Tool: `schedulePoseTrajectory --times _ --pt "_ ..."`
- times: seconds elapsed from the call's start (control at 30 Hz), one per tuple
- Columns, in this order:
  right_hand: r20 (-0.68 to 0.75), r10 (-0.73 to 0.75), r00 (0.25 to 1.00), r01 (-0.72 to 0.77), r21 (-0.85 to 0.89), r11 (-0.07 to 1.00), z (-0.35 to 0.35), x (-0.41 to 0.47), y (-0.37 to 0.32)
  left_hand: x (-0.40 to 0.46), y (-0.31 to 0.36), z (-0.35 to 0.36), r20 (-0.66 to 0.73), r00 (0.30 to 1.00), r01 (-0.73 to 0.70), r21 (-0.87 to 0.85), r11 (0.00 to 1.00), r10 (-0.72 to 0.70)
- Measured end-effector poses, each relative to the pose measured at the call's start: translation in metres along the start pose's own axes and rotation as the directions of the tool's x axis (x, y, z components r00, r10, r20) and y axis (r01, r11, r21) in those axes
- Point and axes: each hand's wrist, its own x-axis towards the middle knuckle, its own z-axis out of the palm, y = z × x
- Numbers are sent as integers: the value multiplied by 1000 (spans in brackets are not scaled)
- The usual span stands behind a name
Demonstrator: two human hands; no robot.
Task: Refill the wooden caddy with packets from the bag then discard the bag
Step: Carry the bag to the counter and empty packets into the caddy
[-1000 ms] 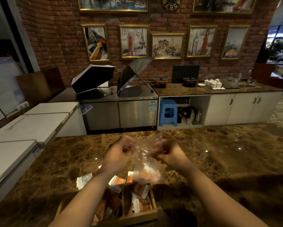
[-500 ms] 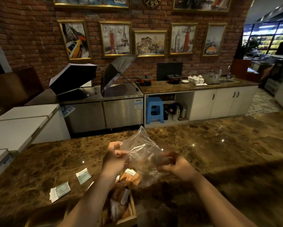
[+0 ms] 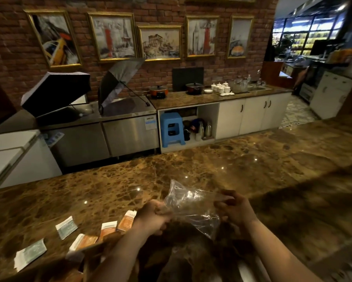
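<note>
Head view: two bare hands hold one clear plastic bag [image 3: 191, 208] above the brown marble counter [image 3: 252, 169], near its near edge. The left hand [image 3: 153, 217] is curled into a fist, pinching the bag's left edge; the right hand [image 3: 233, 210] has its fingers bent closed on the bag's right edge. The bag is thin, crinkled and glossy, stretched between the two hands, and it looks see-through with no packets visible inside, though blur makes that uncertain.

Five flat rectangular paper packets lie on the counter left of the left hand. Three are orange with white ends: one [image 3: 128, 219] just beside the left wrist, one [image 3: 108, 231] next to it, one [image 3: 83, 242] further toward the near-left corner. Two are pale green-white: one [image 3: 66, 226] and one [image 3: 30, 254] closest to the near-left edge. All lie apart from each other, or nearly so. The wooden caddy cannot be made out with certainty; the dark area under the left forearm is too blurred to tell.

The counter is polished stone, veined and mottled, with small light reflections. Beyond it stand steel cabinets, two open dark umbrellas [image 3: 118, 82], one blue plastic stool [image 3: 172, 128], two lidded pots [image 3: 158, 90] and a brick wall with five gold-framed pictures [image 3: 159, 42]
</note>
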Motion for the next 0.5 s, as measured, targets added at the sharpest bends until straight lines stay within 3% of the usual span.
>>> schedulePoseTrajectory --times 0.13,0.27,0.5 --pt "-85 39 996 -50 -135 990 -15 9 14 5 -4 12 65 996 60 124 990 -68" --pt "-199 -51 979 -30 -384 923 -19 -4 3 10 -14 18 127 989 50 211 976 -78" --pt "-234 -223 946 53 -568 821 -10 -12 0 4 -23 -10 -46 998 -35 303 952 52"
